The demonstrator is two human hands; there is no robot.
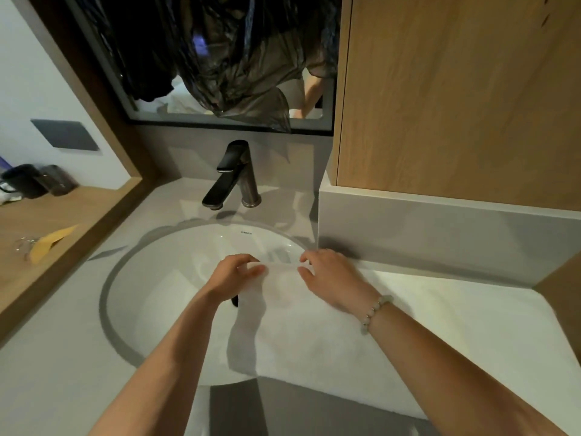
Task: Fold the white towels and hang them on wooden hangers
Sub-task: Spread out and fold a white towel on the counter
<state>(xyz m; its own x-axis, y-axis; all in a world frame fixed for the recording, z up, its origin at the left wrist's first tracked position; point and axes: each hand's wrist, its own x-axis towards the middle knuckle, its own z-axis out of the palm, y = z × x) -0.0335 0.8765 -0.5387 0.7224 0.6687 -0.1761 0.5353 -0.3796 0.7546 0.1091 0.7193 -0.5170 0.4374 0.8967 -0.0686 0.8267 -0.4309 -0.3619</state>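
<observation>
A white towel (393, 338) lies spread over the right side of the counter, its left part draped into the round white basin (176, 278). My left hand (234, 273) and my right hand (330, 275) each pinch the towel's far edge above the basin, a short stretch of hem taut between them. The right wrist wears a bead bracelet. A wooden hanger (47, 243) with a metal hook lies on the wooden shelf at the left, well away from both hands.
A dark faucet (234, 177) stands behind the basin. A mirror (220, 58) with a dark plastic bag in front hangs above. A wooden cabinet (456, 89) rises at the right. Two dark cups (37, 180) sit on the left shelf.
</observation>
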